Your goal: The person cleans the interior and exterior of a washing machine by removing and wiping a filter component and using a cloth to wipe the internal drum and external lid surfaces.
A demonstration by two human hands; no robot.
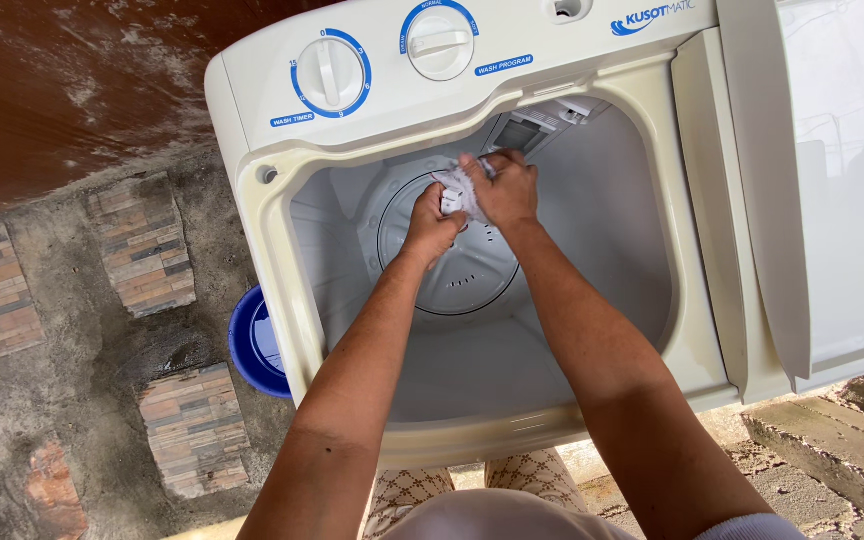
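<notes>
Both my hands reach down into the open tub of a cream top-loading washing machine (282,230). My left hand (430,222) and my right hand (504,190) together grip a small white cloth-like piece (457,190), bunched between them above the round pulsator plate (462,275). A grey lint-filter opening (520,135) sits on the back wall of the tub, right behind my right hand. The tub itself holds no laundry or water that I can see.
Two white dials with blue rings (330,73) (439,40) sit on the control panel. The raised white lid (842,190) stands at the right. A blue basin (252,345) pokes out at the machine's left. Rough concrete ground with brick patches (142,245) lies at the left.
</notes>
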